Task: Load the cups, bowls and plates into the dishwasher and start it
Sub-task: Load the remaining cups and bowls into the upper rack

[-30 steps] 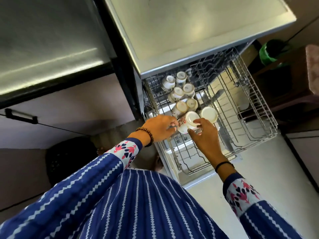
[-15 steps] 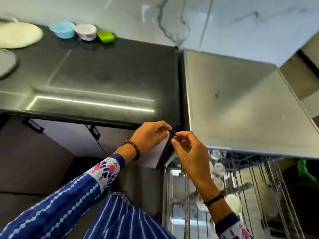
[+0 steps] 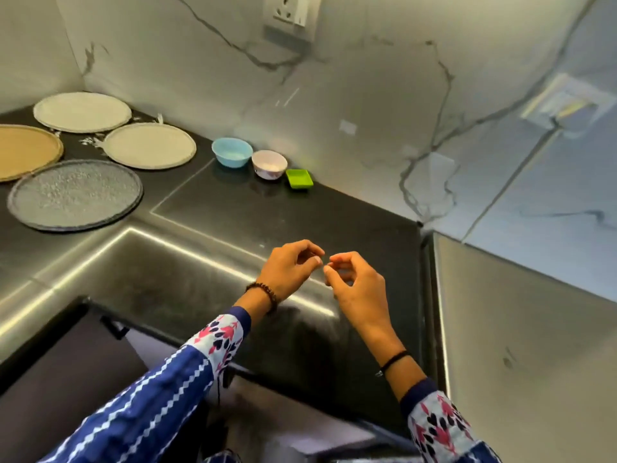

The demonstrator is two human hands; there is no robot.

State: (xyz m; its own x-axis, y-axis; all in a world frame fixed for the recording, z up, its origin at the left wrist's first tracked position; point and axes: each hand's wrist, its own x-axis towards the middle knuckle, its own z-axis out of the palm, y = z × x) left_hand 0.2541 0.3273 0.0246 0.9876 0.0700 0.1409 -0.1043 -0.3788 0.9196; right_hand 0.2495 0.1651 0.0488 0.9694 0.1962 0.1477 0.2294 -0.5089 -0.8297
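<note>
My left hand and my right hand hover side by side above the black counter, fingers loosely curled, fingertips nearly meeting, nothing in either. At the back of the counter stand a light blue bowl, a white patterned bowl and a small green square dish. Several plates lie at the far left: a grey speckled one, a tan one and two cream ones. The dishwasher's steel top fills the right; its rack is out of view.
A marble-patterned wall with a socket plate rises behind the counter. Dark cabinet fronts with a handle sit below the counter's front edge, at the lower left.
Both hands let go of the cup in the dishwasher rack and rose over the counter. The view swung up and left, so the rack dropped out of sight and the plates and bowls appeared.
</note>
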